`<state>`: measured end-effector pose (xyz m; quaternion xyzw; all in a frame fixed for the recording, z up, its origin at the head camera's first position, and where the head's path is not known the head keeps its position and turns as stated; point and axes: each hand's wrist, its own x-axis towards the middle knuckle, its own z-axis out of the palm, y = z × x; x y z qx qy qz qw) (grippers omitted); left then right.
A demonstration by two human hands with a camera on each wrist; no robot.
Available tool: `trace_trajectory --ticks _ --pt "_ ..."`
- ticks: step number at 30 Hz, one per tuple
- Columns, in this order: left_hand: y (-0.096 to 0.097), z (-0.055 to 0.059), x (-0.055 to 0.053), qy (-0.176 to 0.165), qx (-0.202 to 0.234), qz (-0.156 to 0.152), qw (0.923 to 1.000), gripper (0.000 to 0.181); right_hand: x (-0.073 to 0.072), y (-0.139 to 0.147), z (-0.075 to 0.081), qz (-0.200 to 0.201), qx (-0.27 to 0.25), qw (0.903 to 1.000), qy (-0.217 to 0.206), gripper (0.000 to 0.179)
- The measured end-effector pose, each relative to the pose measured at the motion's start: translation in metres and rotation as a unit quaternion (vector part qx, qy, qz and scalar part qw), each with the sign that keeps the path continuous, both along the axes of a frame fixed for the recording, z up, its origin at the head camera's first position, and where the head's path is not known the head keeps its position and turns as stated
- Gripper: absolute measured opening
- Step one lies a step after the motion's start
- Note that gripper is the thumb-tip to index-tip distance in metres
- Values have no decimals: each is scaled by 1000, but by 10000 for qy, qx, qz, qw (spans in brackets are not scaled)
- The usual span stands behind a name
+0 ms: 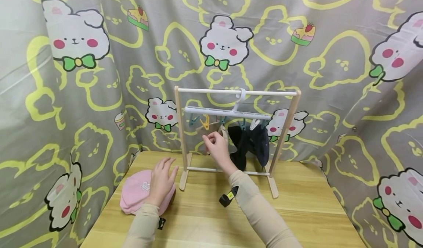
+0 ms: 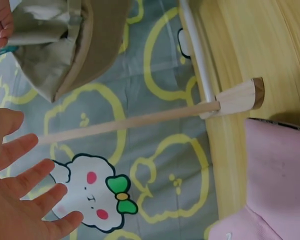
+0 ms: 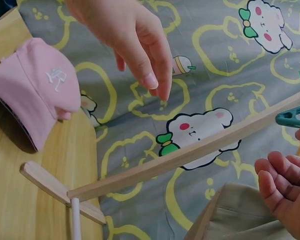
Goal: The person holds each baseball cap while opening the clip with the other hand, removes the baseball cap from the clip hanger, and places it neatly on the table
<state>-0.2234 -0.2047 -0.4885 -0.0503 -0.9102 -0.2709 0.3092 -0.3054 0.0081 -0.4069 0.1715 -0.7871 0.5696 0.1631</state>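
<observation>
Head view from where I stand: the left hand (image 1: 161, 181), fingers spread apart and holding nothing, hovers near the pink cap (image 1: 133, 193) on the table (image 1: 304, 193). The right hand (image 1: 219, 148) is up by the beige cap (image 2: 102, 42), below the white hanger (image 1: 211, 111); its fingers bend, but I can't tell whether they pinch anything.

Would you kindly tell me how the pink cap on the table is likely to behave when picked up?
The pink cap looks made of cloth, so it is probably light for its size. Its crown, with soft-looking folds, may give under the fingers, while the brim, holding a smooth curve, is likely stiffer.
</observation>
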Motion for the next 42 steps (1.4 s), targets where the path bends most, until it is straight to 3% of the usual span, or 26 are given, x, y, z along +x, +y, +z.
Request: trace_trajectory --ticks 6,21,28,37,42 --pt "8 0 -4 84 -30 -164 9998 37 0 8 4 -23 -34 9998 213 22" --pt "27 8 -12 727 -235 -484 9959 34 -1 28 15 -138 -124 9980 608 20" --pt "35 16 -15 661 -360 -741 9944 34 -4 39 23 -161 -238 9982 524 18" --pt "48 22 -21 1091 -706 -1206 9842 34 -14 55 26 -386 -111 9975 577 18" --pt "57 25 -23 1400 -904 -1505 9745 35 -20 64 28 -433 -150 9974 555 19"
